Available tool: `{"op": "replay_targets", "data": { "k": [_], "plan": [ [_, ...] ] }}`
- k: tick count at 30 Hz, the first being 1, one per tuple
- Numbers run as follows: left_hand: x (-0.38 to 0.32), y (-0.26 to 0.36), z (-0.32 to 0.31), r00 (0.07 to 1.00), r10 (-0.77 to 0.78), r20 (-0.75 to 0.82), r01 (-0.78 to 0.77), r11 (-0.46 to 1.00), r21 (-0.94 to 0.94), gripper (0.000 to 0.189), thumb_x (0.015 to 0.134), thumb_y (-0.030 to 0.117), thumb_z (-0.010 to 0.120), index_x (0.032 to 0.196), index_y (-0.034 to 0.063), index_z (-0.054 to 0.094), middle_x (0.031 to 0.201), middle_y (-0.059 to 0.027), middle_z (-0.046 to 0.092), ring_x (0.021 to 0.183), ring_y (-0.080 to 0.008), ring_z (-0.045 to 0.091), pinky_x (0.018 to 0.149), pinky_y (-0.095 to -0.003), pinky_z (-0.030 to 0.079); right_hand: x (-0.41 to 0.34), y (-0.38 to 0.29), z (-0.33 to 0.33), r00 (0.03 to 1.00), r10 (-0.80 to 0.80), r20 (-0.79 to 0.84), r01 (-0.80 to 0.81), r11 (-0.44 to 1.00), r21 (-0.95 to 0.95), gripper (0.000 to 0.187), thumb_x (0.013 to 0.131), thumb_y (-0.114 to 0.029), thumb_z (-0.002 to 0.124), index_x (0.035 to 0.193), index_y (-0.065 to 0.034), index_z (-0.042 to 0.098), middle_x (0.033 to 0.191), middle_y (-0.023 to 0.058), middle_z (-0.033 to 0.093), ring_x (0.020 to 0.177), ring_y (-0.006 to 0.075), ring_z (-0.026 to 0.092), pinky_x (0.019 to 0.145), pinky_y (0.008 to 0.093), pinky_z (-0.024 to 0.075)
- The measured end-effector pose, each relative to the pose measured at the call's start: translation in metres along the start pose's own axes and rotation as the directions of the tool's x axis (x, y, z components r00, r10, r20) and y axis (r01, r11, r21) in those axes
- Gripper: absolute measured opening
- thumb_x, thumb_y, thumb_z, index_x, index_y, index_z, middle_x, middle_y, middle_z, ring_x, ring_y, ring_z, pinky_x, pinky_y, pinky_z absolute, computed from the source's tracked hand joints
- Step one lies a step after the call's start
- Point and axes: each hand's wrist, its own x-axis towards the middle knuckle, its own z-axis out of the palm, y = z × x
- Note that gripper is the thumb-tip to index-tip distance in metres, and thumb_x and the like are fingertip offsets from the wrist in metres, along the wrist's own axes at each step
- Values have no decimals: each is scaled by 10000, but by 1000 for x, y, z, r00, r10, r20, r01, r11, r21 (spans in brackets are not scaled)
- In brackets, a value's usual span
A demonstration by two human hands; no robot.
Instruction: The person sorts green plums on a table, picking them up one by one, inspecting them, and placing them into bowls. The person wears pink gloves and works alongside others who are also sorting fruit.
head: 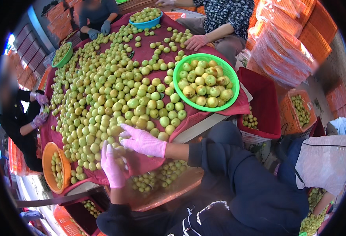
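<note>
Both my hands wear pink knitted gloves with paler fingertips. My left hand is held above the near edge of the heap, its fingers stretched out and thumb apart. Just to the right, my right hand reaches in with spread fingers over the fruits. Around and under them lies a wide heap of yellow-green fruits, which look like jujubes, on a dark red cloth. Blurred fruits show between my hands; neither hand visibly grips one.
A bright green basket of browner fruits stands at right, an orange bowl at left. Beneath the near edge is an orange-brown container with fruits. Co-workers' gloved hands are around the cloth. Orange crates are stacked behind.
</note>
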Motion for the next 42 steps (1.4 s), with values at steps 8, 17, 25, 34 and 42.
{"op": "replay_targets", "data": {
  "k": [8, 17, 25, 34, 42],
  "plan": [
    [26, 64, 156, 972, 210, 104, -208, 978, -28, 412, 1040, 215, 617, 1415, 45, 606, 1226, -103, 667, 1020, -185, 647, 820, -304, 551, -9, 15, -32, 928, 308, -208, -27, 614, 789, 258, 1105, -213, 523, 1289, -68, 632, 1031, -6, 677, 751, 104, 608, 649, 263, 524],
    [98, 6, 359, 637, 399, 660, -732, 582, 354, 587, 957, 332, 667, 1446, 22, 573, 1429, -214, 604, 1369, -385, 541, 1169, -452, 429, -41, 32, -17, 927, 354, 124, -306, 521, 797, 284, 1107, -242, 494, 1252, -50, 645, 1094, 69, 710, 911, 194, 670, 806, 341, 552],
    [84, 22, 328, 584, 441, 681, -776, 549, 310, 699, 1015, 462, 631, 1550, 42, 470, 1563, -241, 498, 1443, -408, 477, 1202, -457, 399, -56, 32, 3, 914, 238, 328, -319, 922, 219, 295, 1087, -245, 524, 1253, -48, 668, 1103, 109, 724, 954, 235, 692, 855, 373, 554],
    [25, 58, 126, 691, 413, 593, -638, 734, 233, 518, 997, 168, 682, 1484, 38, 564, 1520, -175, 560, 1447, -301, 506, 1206, -405, 403, -61, 32, 5, 893, 193, 407, -127, 975, -184, 308, 1065, -249, 558, 1253, -46, 693, 1114, 154, 741, 1001, 281, 718, 909, 408, 557],
    [16, -22, -92, 882, 418, 217, -336, 237, 911, 751, 974, 311, 714, 1602, 45, 400, 1660, -179, 391, 1560, -427, 300, 1283, -558, 204, -44, 37, 4, 925, -46, 378, 193, 912, -361, 378, 1025, -215, 626, 1360, -40, 657, 1206, 160, 720, 1092, 305, 716, 993, 395, 558]
  ]
}}
